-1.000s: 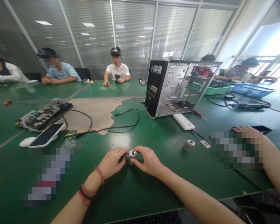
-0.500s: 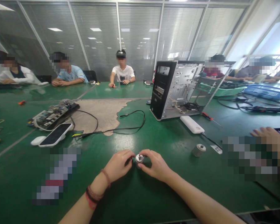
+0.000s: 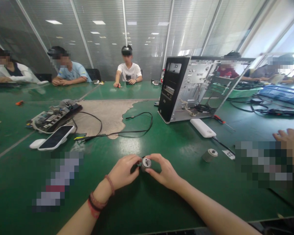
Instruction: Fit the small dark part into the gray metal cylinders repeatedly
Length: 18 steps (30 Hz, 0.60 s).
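A small electric motor (image 3: pixel 146 165), a metal cylinder with a short shaft on its end face, is between my hands low in the middle of the head view. Its end face tilts towards me. My right hand (image 3: pixel 164 171) grips its right side, index finger at the top edge and thumb lower down. At its left side, the fingertips of my left hand (image 3: pixel 126 169) are pinched against it; part of that contact is hidden. Another similar motor (image 3: pixel 210 155) stands apart on the green table (image 3: pixel 127 209), to the right.
An opened computer case (image 3: pixel 177 88) stands beyond my right hand, with a white power bank (image 3: pixel 203 128) and a screwdriver (image 3: pixel 221 121) before it. A circuit assembly (image 3: pixel 54 116), a phone (image 3: pixel 56 137) and a black cable (image 3: pixel 127 132) lie left. Another person's hand (image 3: pixel 290 138) is at far right.
The motor between my hands has tipped, so its end face turns more towards me. My view has shifted slightly. The other person's hand at the right has moved outwards.
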{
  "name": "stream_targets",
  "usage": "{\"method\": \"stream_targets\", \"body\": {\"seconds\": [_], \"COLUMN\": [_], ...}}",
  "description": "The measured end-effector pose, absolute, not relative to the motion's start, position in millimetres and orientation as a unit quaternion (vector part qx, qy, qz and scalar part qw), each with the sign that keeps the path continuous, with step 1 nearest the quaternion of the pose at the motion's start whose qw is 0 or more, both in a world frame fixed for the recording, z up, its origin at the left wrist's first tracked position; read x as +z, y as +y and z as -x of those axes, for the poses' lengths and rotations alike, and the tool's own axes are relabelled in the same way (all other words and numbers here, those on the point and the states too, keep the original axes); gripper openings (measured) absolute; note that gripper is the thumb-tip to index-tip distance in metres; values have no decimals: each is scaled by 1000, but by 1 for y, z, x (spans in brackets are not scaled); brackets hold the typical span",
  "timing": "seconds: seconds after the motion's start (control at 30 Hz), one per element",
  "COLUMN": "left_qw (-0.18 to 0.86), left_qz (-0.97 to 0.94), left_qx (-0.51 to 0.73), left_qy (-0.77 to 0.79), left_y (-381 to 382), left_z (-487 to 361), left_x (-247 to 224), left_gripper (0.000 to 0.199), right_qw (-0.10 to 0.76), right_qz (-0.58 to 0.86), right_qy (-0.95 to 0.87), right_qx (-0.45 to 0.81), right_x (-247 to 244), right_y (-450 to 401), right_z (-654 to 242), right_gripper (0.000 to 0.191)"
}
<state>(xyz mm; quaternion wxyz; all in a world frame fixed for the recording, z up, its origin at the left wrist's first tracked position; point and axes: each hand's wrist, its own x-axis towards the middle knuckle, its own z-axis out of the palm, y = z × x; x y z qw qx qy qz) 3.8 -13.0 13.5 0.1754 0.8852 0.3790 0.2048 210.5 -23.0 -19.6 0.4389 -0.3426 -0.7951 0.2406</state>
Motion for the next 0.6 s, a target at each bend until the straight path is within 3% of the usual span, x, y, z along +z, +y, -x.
{"method": "stream_targets", "body": {"seconds": [0.2, 0.6], "left_qw": [190, 172], "left_qz": [-882, -851], "left_qx": [217, 260], "left_qy": [372, 424], "left_y": [-15, -16], "left_z": [-7, -10], "left_x": [20, 5], "left_gripper": [21, 19], "right_qw": [476, 437], "right_qz": [369, 393], "right_qy": [-746, -759], "right_qx": [285, 279], "right_x": [-21, -20], "right_y": [-24, -29], "right_z": [-208, -195], "right_gripper": [32, 45]}}
